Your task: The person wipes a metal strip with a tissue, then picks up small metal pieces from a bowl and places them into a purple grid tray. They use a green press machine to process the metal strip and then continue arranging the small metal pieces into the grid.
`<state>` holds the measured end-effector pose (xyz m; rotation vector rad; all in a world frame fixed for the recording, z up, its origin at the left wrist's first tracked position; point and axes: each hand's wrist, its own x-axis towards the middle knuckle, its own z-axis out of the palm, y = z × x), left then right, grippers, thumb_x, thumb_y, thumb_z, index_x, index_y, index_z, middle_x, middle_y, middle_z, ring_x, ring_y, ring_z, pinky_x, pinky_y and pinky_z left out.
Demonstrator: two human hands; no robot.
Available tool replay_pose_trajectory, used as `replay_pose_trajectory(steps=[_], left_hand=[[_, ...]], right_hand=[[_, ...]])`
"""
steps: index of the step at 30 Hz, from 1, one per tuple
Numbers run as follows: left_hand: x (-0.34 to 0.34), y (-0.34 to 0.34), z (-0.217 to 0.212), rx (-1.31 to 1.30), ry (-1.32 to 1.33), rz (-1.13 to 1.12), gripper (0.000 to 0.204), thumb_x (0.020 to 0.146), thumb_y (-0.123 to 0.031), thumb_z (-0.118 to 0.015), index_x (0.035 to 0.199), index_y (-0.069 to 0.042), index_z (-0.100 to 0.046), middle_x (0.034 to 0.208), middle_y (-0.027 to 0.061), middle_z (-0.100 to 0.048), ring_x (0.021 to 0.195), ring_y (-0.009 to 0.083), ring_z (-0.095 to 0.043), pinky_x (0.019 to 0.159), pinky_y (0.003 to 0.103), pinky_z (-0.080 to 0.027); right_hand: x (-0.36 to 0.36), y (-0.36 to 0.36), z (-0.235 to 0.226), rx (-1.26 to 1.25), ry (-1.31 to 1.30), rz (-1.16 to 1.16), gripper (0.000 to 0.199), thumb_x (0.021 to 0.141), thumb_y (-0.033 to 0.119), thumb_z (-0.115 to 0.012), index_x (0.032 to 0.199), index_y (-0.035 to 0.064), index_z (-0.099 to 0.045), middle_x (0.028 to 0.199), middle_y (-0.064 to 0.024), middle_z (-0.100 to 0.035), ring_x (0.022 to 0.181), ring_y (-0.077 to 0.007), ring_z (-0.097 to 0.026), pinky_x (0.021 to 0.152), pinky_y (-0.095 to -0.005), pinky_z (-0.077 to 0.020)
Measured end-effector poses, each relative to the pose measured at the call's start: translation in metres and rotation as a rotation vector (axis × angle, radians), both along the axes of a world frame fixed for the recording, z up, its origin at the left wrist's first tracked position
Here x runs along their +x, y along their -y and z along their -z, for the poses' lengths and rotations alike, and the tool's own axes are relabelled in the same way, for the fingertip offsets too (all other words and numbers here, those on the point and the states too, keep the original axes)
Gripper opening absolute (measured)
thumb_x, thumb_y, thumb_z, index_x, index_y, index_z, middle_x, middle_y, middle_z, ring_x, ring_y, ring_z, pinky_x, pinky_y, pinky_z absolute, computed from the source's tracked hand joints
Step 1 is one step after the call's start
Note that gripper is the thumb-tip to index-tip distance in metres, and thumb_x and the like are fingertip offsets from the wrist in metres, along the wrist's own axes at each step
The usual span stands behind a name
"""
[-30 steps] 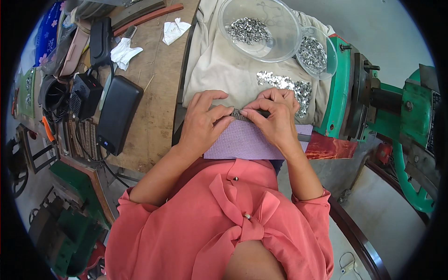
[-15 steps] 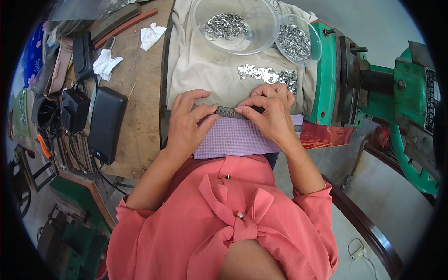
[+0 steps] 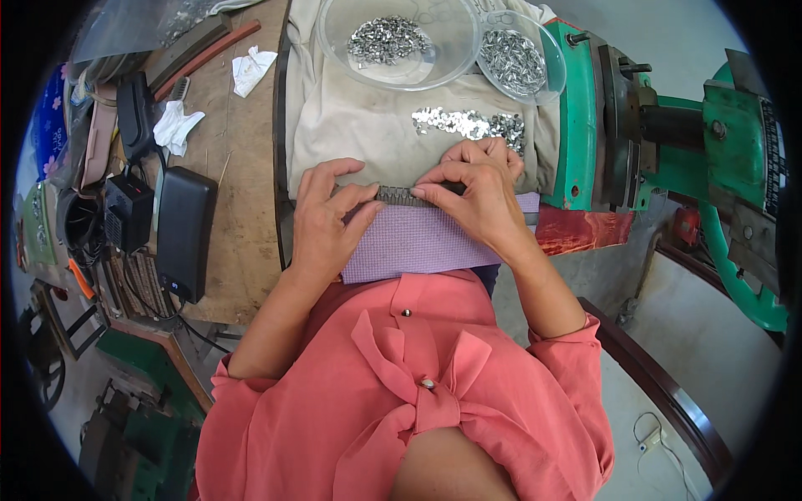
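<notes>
The left end of the dark ridged strip (image 3: 397, 195) is covered by the fingertips of the left hand (image 3: 322, 219), and its right end is hidden by the right hand (image 3: 483, 194), where it cannot be told whether a small piece is pinched. Part of the purple pad (image 3: 409, 244) is covered by the right wrist. The far rim of the large clear tub (image 3: 332, 63) is cut off; its metal pieces (image 3: 388, 40) are too small to be told singly.

Light is soft and even — loose metal pieces (image 3: 455, 123) glare white (hands (image 3: 483, 194) reasonably sharp) — with bent, blackened edges.
</notes>
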<state>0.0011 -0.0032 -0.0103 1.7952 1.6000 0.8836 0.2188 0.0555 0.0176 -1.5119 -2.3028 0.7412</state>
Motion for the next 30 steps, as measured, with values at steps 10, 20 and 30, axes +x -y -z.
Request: replay_pose_trajectory(steps=[10, 20, 30], left_hand=[[-0.001, -0.001, 0.000, 0.016, 0.013, 0.017, 0.021, 0.073, -0.010, -0.079, 0.094, -0.006, -0.074, 0.118, 0.0097, -0.061, 0.104, 0.0273, -0.056, 0.081, 0.035, -0.048], [-0.001, -0.001, -0.001, 0.020, -0.001, 0.011, 0.023, 0.072, -0.007, -0.079, 0.094, -0.005, -0.074, 0.118, 0.0106, -0.061, 0.104, 0.0271, -0.056, 0.081, 0.035, -0.048], [0.000, -0.001, -0.002, 0.013, -0.001, 0.009, 0.023, 0.072, -0.007, -0.079, 0.094, -0.005, -0.073, 0.118, 0.0108, -0.061, 0.102, 0.0273, -0.057, 0.080, 0.035, -0.048]], right_hand=[[0.009, 0.001, -0.003, 0.008, 0.070, 0.002, 0.016, 0.071, 0.033, -0.082, 0.080, 0.0204, -0.080, 0.088, 0.0045, -0.060, 0.096, -0.0221, -0.046, 0.094, -0.0435, -0.0256], [0.015, 0.001, -0.007, -0.012, 0.108, 0.008, 0.018, 0.071, 0.034, -0.082, 0.081, 0.0192, -0.080, 0.089, 0.0042, -0.061, 0.100, -0.0223, -0.047, 0.094, -0.0425, -0.0253], [0.020, 0.001, -0.007, -0.019, 0.092, 0.006, 0.019, 0.071, 0.035, -0.082, 0.081, 0.0190, -0.080, 0.089, 0.0038, -0.060, 0.099, -0.0221, -0.047, 0.093, -0.0421, -0.0252]])
